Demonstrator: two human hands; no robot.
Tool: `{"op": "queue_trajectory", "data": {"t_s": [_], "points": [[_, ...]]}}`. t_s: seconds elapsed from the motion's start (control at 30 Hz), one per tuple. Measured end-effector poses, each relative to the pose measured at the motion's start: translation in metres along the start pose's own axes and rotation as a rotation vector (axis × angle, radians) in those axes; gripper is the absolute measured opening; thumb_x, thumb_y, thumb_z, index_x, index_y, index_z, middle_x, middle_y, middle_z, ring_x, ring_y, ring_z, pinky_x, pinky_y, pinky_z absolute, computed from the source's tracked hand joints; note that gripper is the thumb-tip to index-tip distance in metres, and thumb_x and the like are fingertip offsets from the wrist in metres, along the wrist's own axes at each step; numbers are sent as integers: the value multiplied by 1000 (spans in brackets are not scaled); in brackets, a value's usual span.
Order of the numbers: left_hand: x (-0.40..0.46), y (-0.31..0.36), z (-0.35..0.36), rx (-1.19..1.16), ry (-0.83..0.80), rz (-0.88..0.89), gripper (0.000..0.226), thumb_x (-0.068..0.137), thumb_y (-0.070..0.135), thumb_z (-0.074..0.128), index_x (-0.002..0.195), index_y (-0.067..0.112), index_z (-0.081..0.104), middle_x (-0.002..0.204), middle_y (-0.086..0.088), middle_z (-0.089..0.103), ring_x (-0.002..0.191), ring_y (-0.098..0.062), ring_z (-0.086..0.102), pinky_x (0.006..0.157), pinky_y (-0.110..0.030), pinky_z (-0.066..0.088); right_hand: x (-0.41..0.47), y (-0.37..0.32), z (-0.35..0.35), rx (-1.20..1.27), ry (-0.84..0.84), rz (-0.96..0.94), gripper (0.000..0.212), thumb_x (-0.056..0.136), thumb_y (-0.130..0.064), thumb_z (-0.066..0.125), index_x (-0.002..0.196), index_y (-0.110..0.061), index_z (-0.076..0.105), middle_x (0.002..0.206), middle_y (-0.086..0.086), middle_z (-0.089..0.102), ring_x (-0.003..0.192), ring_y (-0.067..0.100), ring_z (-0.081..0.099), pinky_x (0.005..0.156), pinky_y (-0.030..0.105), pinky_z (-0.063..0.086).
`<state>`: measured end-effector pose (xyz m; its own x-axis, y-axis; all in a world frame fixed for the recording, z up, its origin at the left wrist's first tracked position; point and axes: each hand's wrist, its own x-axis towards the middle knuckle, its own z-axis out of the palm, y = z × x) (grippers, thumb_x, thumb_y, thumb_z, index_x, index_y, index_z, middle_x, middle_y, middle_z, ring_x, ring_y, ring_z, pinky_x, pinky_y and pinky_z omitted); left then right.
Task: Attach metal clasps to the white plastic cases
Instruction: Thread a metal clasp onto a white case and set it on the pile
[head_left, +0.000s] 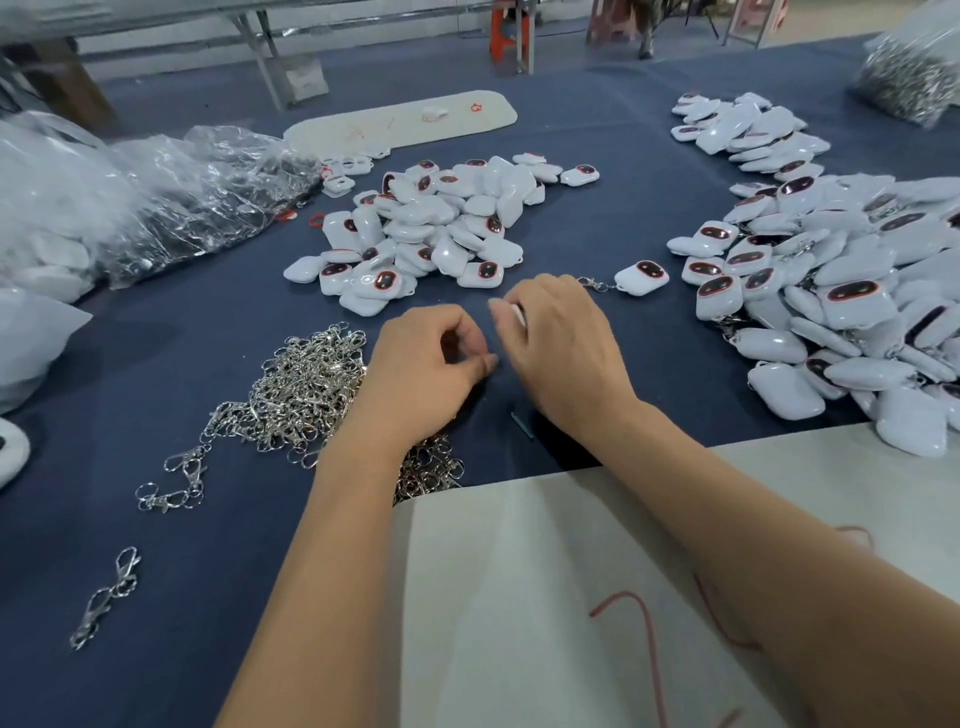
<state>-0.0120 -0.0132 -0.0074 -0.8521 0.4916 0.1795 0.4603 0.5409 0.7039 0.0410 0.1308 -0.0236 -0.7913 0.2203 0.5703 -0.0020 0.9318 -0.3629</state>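
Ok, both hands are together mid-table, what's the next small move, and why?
Probably bring the left hand to the right hand and hook on a clasp. The right hand holds something white, likely a case; what the left pinches is hidden. If it holds nothing, the clasp pile lies right beside it. One case with a clasp already on lies just beyond.

Bare cloth (649, 332) lies open between the middle case heap (431, 228) and right heap (831, 291).
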Motion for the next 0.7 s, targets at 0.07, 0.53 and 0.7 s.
{"op": "queue_trajectory", "data": {"t_s": [0.07, 0.53, 0.7], "points": [[3, 1, 2, -91, 54, -39, 20, 80, 12, 82, 72, 21, 65, 69, 4, 69, 69, -17, 66, 72, -34, 54, -6, 1, -6, 268, 13, 149, 29, 108, -27, 52, 88, -7, 53, 75, 4, 61, 72, 27, 57, 71, 46, 48], [-1, 8, 15, -463, 200, -133, 16, 80, 6, 83, 85, 15, 71, 75, -2, 74, 77, -27, 73, 80, -43, 63, -18, 16, -16, 649, -119, 253, 12, 95, -11, 71, 91, -19, 79, 78, -7, 74, 75, 16, 66, 70, 29, 52], [0, 8, 15, -352, 213, 21, 22, 78, -3, 81, 85, 14, 68, 77, 2, 70, 68, -4, 64, 67, -17, 53, -18, 16, -14, 699, -90, 236, 11, 93, -10, 74, 92, -20, 79, 81, -8, 75, 78, 7, 68, 74, 17, 51]]}}
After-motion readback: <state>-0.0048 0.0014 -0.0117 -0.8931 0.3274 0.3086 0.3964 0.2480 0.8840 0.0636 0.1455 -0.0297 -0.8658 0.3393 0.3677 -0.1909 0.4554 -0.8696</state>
